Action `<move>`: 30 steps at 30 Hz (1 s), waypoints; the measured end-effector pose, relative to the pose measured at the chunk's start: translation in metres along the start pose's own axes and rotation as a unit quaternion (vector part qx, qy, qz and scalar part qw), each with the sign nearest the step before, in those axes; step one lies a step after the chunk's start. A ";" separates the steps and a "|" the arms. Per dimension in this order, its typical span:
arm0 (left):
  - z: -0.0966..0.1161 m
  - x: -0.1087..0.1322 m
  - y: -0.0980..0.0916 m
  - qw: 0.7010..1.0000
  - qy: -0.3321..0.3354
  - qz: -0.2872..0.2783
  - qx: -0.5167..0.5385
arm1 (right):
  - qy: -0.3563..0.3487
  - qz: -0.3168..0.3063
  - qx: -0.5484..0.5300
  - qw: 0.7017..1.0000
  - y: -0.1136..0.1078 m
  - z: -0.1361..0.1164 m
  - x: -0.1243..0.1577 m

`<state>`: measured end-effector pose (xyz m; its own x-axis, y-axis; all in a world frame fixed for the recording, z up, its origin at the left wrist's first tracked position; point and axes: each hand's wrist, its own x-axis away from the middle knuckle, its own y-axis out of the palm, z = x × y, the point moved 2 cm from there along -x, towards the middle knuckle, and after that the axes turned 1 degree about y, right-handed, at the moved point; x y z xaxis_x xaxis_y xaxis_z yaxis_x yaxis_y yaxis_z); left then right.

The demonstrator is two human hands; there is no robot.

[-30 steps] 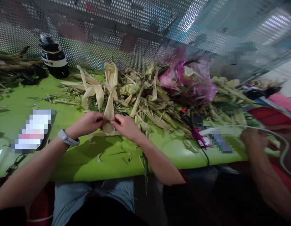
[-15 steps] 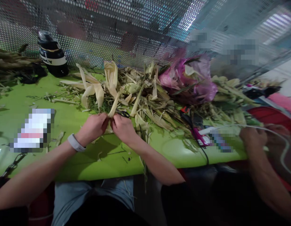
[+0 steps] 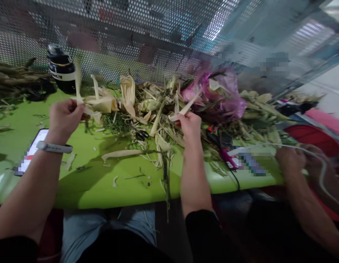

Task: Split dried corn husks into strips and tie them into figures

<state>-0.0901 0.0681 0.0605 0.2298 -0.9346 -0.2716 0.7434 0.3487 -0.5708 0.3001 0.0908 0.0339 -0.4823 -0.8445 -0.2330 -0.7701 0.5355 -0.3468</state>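
My left hand [image 3: 64,118] is closed, pinching a pale corn husk strip [image 3: 78,80] that stands up blurred from the fingers. It is at the left end of a heap of dry corn husks [image 3: 149,106]. Well apart from it, my right hand [image 3: 190,124] is closed on another narrow husk strip [image 3: 189,105], which slants up to the right. Black-handled scissors [image 3: 142,135] lie between the hands beside green shreds [image 3: 116,124]. In front of them a long loose husk [image 3: 124,153] rests flat on the green table [image 3: 103,190].
A dark bottle [image 3: 61,69] stands at the back left, with a phone [image 3: 32,151] near my left wrist. A pink plastic bag [image 3: 229,91] sits behind my right hand. Farther right are a pink-handled tool [image 3: 227,157], a white cable [image 3: 268,145] and another person's hand [image 3: 291,159].
My hands were together at one husk in the middle. Now they are far apart, left hand to the left and right hand to the right, each with a strip.
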 end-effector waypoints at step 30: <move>-0.001 0.022 0.047 0.918 -0.086 -0.373 0.104 | -0.342 -0.491 0.254 0.760 0.084 -0.039 0.129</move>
<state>-0.0513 0.0642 0.0269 -0.3101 -0.9110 0.2718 0.8332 -0.3981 -0.3838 0.1568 0.0259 0.0101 0.6850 -0.7285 0.0080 -0.2731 -0.2669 -0.9242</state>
